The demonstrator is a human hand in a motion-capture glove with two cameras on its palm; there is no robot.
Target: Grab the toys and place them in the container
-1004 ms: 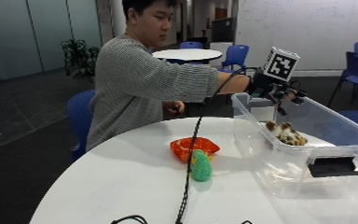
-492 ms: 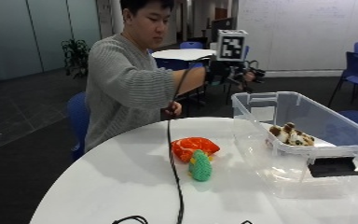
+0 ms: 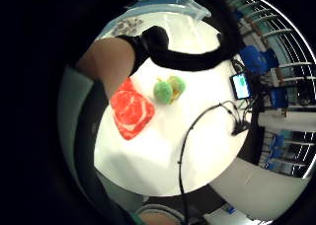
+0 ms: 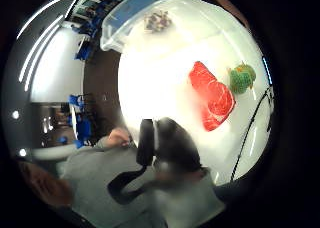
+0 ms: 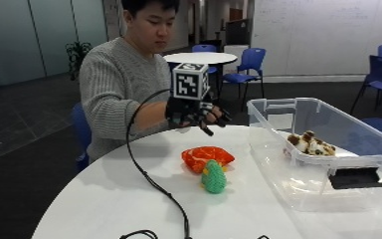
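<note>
A red steak-shaped toy (image 5: 205, 157) lies on the round white table (image 5: 111, 199), with a green and yellow knitted toy (image 5: 213, 178) right in front of it. The same two show in the palm views as the red toy (image 3: 131, 112) (image 4: 212, 96) and the green toy (image 3: 168, 90) (image 4: 242, 78). My gloved right hand (image 5: 194, 115) hovers above the table behind the red toy, fingers spread and relaxed, holding nothing. A clear plastic container (image 5: 323, 149) stands at the right with a spotted plush toy (image 5: 310, 144) inside.
A black cable (image 5: 152, 184) runs from the hand across the table toward its front edge. A black label (image 5: 354, 178) sits on the container's front wall. Blue chairs and another round table stand behind.
The gloved hand has moved from over the container back to the left and down, and now hangs above the table behind the red toy. The toys have not moved.
</note>
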